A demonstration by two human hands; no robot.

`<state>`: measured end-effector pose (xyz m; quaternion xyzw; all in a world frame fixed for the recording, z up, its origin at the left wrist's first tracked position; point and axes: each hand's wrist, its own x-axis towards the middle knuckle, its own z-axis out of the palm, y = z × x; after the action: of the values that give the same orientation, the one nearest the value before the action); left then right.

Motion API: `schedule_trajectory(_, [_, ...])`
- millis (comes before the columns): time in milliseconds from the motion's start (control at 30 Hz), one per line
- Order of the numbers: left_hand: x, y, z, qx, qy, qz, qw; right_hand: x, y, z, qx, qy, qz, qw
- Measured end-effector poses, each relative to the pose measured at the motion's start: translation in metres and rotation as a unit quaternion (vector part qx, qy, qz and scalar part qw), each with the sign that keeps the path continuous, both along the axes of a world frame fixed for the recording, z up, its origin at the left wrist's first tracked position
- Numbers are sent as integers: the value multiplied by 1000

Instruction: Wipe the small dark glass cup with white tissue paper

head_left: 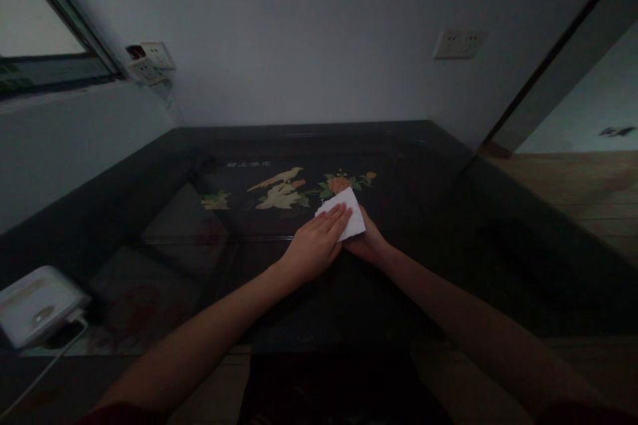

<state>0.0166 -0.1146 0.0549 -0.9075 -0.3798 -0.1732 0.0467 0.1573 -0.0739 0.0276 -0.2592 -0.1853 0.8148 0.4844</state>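
A white folded paper tissue (349, 202) lies on the dark glass-topped table (423, 166), over a painted bird-and-flower picture (289, 189). My left hand (315, 244) lies flat on the tissue's near left part with its fingers stretched out. My right hand (367, 242) is at the tissue's near right edge, partly under my left hand; its fingers are hidden beneath the tissue and the other hand.
A white device (34, 302) with a white cable (44, 368) sits at the table's near left corner. Wall sockets (149, 61) are at the left corner and another socket (458, 44) on the back wall. Wooden floor (583, 192) shows at right.
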Motion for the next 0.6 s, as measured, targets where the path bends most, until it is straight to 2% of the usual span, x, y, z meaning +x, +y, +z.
schedule_trajectory(367, [-2, 1, 1, 21, -13, 27, 999, 0, 2, -6, -12, -6, 0, 1000])
schedule_trajectory(600, [-4, 0, 5, 29, -12, 44, 999, -2, -2, -1, -26, -24, -6, 999])
